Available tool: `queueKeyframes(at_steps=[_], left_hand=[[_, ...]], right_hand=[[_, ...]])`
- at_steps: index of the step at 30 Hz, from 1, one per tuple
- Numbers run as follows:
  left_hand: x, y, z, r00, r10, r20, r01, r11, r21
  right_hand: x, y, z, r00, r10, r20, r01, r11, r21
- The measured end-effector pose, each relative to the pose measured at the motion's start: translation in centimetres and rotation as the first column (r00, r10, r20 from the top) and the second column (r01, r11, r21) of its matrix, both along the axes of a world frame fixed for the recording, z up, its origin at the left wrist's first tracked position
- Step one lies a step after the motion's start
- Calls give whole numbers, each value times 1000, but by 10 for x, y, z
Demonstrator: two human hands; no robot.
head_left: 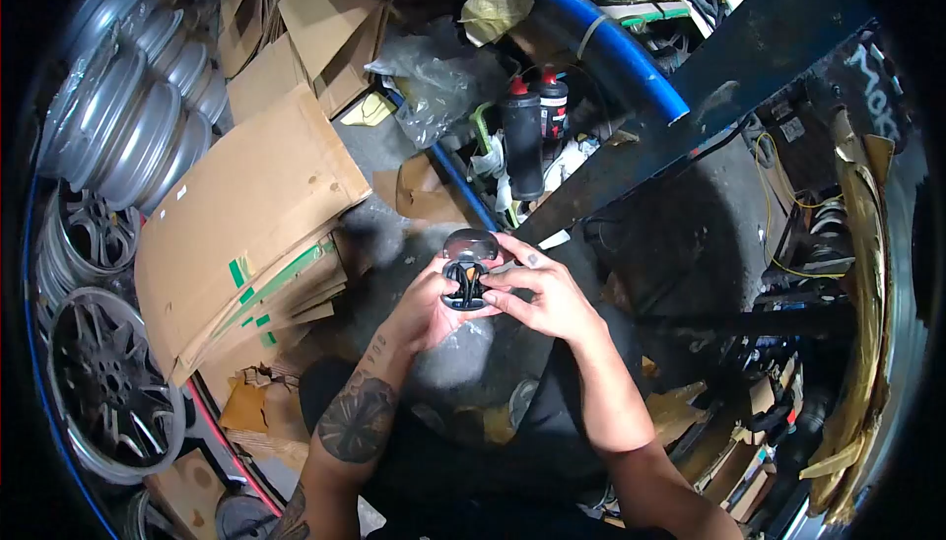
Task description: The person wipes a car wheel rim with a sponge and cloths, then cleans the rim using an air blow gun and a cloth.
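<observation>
Two bare hands meet near the middle of the frame at one small, dark, rounded case (466, 296) with one smoky, see-through lid (470, 243) raised on its far side. The left hand (431, 299) is closed around the case's left side and underside, its thumb at the left rim. The right hand (522, 289) has its thumb and fingers drawn near each other at the right rim; whether they pinch a piece inside, I cannot tell. Dark, glossy shapes sit in the case, too small to count surely.

The case is held up above the grey floor (379, 146), between two black-clad legs. Left of the hands, a stack of brown cardboard sheets (256, 210) ends well apart from the left wrist. Beyond the lid stand two dark bottles with red tops, a large plain one (522, 141) and a labelled one (554, 106). One thick blue tube (621, 42) slants at the upper right, above one broad dark beam (690, 116). Several silver wheel rims (128, 136) fill the upper left, with at least two spoked wheels (110, 377) below. Open room lies between the cardboard's right edge and the beam's lower end.
</observation>
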State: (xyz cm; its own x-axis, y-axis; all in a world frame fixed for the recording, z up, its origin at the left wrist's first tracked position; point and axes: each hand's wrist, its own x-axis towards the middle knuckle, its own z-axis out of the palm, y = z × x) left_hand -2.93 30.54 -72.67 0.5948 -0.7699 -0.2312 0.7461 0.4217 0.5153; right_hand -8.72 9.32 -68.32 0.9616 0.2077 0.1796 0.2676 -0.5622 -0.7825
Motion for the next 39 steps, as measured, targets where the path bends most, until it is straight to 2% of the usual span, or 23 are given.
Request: queueKeyframes(at_steps=[4,7,11,14,17,18,21,22,25,28,31,39], left_hand=[[0,3,-9,1000,9,8,-10,996,86],[4,6,-10,999,40,-26,-37,993,114],[7,9,-15,1000,16,-11,-16,999,42],[11,12,-18,999,3,-38,-3,1000,0],[15,10,-14,998,-62,-14,60,992,-110],[15,10,-15,997,-71,-17,68,990,-125],[11,11,-17,997,-38,-73,30,994,-109],[12,10,-17,996,-50,-73,42,993,-115],[10,9,-17,997,-72,-17,72,997,-8],[8,8,-10,998,-62,-19,62,998,7],[10,11,-12,997,-67,-39,65,997,-42],[9,12,-13,996,-37,-79,28,993,-113]], right_hand=[[-3,5,5,999,21,-35,-29,971,-235],[-6,9,5,999,20,-48,-34,952,-304],[-4,9,1,999,29,-45,-40,964,-263],[-2,7,-5,1000,22,5,-21,986,-163],[-2,13,1,998,-34,-48,38,996,82],[-1,16,0,996,-85,-33,89,989,116],[2,22,-2,981,-175,90,177,984,-22],[3,20,-9,979,-158,131,170,982,-84],[4,21,-17,973,-198,119,210,973,-98],[10,22,-19,950,-155,271,203,966,-158],[11,24,-14,951,-136,278,191,965,-182],[13,34,-24,895,-240,376,283,957,-61]])
